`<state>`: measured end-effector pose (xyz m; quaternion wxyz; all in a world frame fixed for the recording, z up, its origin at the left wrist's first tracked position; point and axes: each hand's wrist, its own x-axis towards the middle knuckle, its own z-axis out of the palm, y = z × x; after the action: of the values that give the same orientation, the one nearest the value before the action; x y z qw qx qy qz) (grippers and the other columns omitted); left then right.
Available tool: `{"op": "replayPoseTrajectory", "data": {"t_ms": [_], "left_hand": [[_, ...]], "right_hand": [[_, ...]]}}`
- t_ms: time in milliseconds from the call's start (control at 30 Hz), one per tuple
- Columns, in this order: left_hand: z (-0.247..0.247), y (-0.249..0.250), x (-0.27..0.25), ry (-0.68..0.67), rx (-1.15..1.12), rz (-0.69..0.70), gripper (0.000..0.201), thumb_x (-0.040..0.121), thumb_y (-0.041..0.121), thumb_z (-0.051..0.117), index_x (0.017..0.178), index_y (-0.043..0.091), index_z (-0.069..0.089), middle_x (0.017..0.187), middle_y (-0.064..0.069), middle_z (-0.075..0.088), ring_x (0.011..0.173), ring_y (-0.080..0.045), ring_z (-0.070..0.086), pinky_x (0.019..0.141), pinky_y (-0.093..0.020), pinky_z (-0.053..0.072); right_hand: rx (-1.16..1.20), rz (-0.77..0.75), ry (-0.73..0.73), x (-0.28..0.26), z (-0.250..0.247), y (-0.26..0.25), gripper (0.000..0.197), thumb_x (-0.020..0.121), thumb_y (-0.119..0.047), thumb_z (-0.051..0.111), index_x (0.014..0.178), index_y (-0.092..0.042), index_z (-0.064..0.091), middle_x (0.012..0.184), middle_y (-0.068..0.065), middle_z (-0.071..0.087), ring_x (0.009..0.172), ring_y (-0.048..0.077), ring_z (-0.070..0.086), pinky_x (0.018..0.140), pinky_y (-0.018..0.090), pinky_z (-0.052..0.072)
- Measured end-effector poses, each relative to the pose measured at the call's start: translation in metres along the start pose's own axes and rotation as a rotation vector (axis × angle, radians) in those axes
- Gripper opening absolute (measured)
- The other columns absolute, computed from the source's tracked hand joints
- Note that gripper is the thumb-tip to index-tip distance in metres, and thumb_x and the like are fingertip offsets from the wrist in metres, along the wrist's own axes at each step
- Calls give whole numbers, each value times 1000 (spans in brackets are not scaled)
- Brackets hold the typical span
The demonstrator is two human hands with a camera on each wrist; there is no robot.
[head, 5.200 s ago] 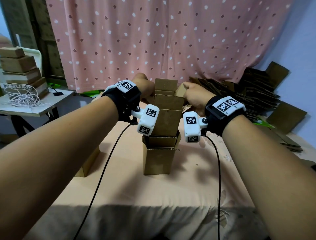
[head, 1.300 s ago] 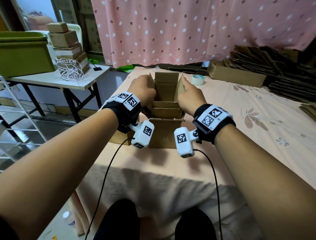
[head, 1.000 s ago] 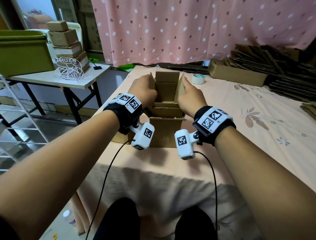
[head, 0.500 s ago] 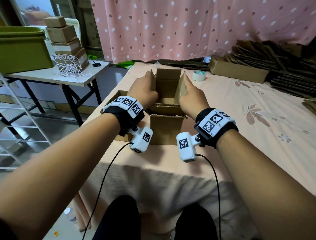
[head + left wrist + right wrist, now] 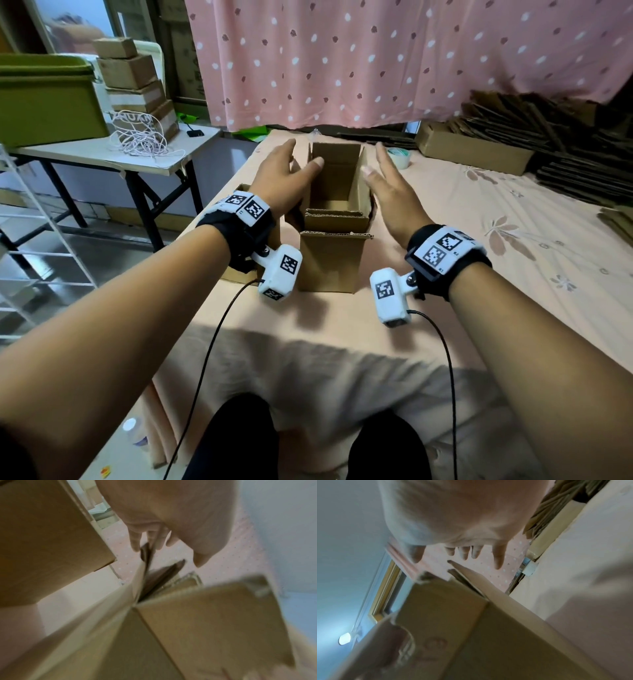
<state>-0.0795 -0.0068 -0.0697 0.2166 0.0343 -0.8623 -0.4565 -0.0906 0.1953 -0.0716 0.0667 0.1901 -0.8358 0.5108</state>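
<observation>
A small brown cardboard box stands upright on the bed with its top flaps up and its inside showing. My left hand is at the box's left flap, fingers straight and spread, the thumb at the flap's upper edge. My right hand hovers just right of the right flap, fingers straight, holding nothing. The left wrist view shows the left hand above the box edge. In the right wrist view the right hand spreads over the box corner.
Another open cardboard box sits behind my left wrist. A tape roll and a long box lie further back, with flat cardboard stacks at the right. A side table with cord, boxes and a green bin stands left.
Both hands, which gripped the box's side flaps, have let go and opened, the right one drawing away to the side. The box rests on the bed.
</observation>
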Motion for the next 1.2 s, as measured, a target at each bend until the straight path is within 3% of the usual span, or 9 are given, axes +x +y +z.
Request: {"op": "replayPoseTrajectory", "data": {"t_ms": [100,200,367,467,567,733,900,1200], "left_hand": [[-10,15,5,72,33,81,71,98,52,52,157,18,35,161,-2,38,147,-16,35,121,-37,28],[-19,33,12,80,109,175,67,102,50,44,159,20,29,167,1,24,153,-14,21,122,-35,16],[-8,45,21,-73,448,287,67,104,44,35,162,16,15,170,-5,3,157,-18,0,126,-40,0],[11,42,22,-180,357,180,65,106,37,37,161,9,17,170,-10,3,157,-21,1,124,-35,2],[24,33,19,-216,306,102,62,107,34,34,159,5,20,170,-12,4,157,-20,3,126,-40,5],[28,22,18,-236,489,143,65,107,36,28,162,9,7,170,-6,-4,157,-16,-3,125,-43,0],[25,13,17,-245,505,162,65,106,36,28,163,12,7,170,-5,-4,157,-18,-3,125,-44,1],[28,11,17,-296,593,146,67,103,35,29,163,14,7,171,-3,-3,157,-18,-4,125,-49,1]], "right_hand": [[57,8,97,10,-14,-12,72,96,-52,38,160,-28,17,168,-5,20,153,11,19,126,37,14],[-179,-33,133,27,-25,-25,63,105,-43,33,161,-23,13,169,-1,13,156,14,7,123,32,3],[-440,-76,56,54,-20,-32,64,105,-39,29,161,-17,9,170,0,6,156,14,-1,125,34,-1],[-576,-92,-26,59,-6,-28,62,106,-32,29,161,-13,8,170,4,5,157,17,-1,125,33,1],[-577,-54,-78,58,7,-20,61,107,-29,29,161,-10,8,170,5,5,157,18,-1,125,32,2],[-666,-85,-111,54,16,-8,61,108,-30,28,160,-9,7,170,8,3,157,20,-1,126,34,3],[-737,-108,-124,54,19,-7,62,107,-35,29,160,-12,8,170,5,2,157,19,-3,127,40,7],[-809,-38,-218,49,6,6,62,107,-37,27,161,-15,5,170,2,-3,156,15,-5,126,36,4]]}}
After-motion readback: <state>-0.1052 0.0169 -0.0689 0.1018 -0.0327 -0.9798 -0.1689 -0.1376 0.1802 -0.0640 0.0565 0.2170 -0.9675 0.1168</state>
